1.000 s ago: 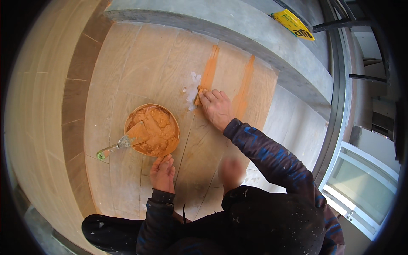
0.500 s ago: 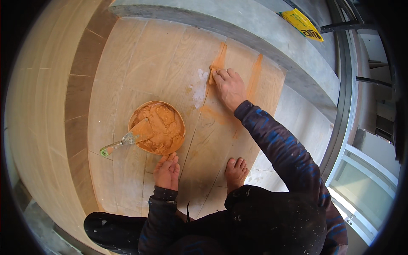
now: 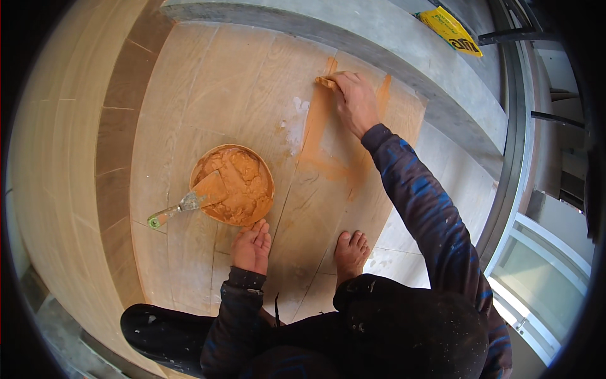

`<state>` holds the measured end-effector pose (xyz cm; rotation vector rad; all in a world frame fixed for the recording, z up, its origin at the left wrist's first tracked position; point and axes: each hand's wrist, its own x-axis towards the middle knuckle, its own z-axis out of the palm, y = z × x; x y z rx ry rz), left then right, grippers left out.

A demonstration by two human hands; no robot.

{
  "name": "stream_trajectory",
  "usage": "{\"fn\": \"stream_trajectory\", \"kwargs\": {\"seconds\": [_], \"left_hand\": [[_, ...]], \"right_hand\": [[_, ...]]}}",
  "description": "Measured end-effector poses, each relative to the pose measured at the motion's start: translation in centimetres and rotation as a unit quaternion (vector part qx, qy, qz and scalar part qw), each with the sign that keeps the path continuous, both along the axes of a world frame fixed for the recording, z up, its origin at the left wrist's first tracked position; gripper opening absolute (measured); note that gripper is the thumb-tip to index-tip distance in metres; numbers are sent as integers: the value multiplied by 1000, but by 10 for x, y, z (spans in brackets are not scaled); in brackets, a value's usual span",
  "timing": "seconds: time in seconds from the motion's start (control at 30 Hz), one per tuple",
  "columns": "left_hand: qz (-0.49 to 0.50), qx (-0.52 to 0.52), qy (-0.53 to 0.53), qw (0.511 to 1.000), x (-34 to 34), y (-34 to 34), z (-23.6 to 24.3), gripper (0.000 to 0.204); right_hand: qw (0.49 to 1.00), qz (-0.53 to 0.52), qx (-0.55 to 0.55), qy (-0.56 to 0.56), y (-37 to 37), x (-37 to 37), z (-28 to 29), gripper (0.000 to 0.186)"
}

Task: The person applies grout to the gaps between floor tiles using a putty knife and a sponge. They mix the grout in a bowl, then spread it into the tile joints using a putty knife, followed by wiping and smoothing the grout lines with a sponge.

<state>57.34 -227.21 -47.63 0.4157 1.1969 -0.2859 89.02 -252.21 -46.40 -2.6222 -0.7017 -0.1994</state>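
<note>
My right hand (image 3: 356,101) grips a small flat spreader (image 3: 326,83) coated in orange-brown paste. The spreader rests on the wood-look floor tiles, at the far end of a smeared band of orange grout (image 3: 319,129) along a tile joint. Close to me on the left stands a round tub (image 3: 272,189) of thick orange grout (image 3: 243,180). A putty knife (image 3: 189,201) with a worn greenish handle leans in it, its blade in the paste. My left hand (image 3: 252,248) lies palm up at the tub's near edge, fingers loosely bent and holding nothing; I cannot tell whether they touch the tub.
A whitish patch (image 3: 295,123) marks the tiles left of the grout band. Beyond runs a grey concrete step (image 3: 353,31) with a yellow bag (image 3: 449,28) on it. My bare foot (image 3: 351,252) is on the floor near me. A metal frame (image 3: 517,126) borders the right side.
My right hand and the spreader have moved farther away and slightly right along the joint. A wider orange smear now covers the tiles behind it. My left hand has shifted slightly right and away.
</note>
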Motion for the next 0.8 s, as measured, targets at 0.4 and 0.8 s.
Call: {"fn": "stream_trajectory", "kwargs": {"seconds": [0.4, 0.8], "left_hand": [[32, 17, 17, 999, -15, 7, 1, 33], [-120, 260, -98, 953, 17, -31, 43, 30]], "right_hand": [[985, 123, -93, 81, 27, -185, -9, 40], [966, 225, -117, 48, -3, -130, -17, 41]]}}
